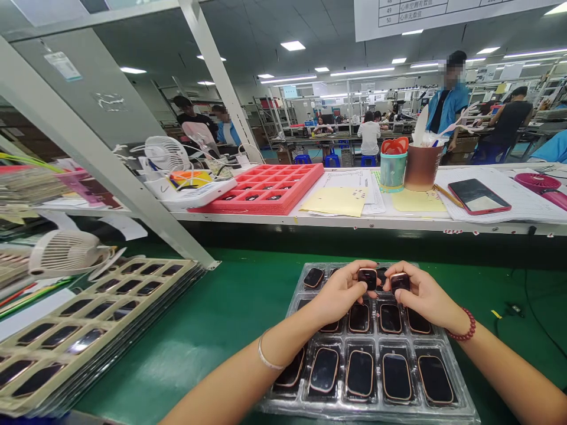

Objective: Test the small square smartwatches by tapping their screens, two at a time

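My left hand [343, 292] pinches a smartwatch body [367, 278] with a dark screen and gold rim between thumb and fingers. A second smartwatch body [400, 283] is held the same way in my right hand [423, 295], close beside the first. Both hands are over the far part of a clear plastic tray [367, 408]. More watch bodies lie screen up in the tray's pockets, such as a watch body [360, 373] in the near row. My hands and forearms hide some of the pockets.
Stacked beige trays of watch bodies [88, 321] stand at the left on the green mat [230, 307], beside a small white fan [66, 252]. The shelf ahead holds a red foam tray [266, 203], cups [420, 168] and a phone [478, 196]. A cable lies at right.
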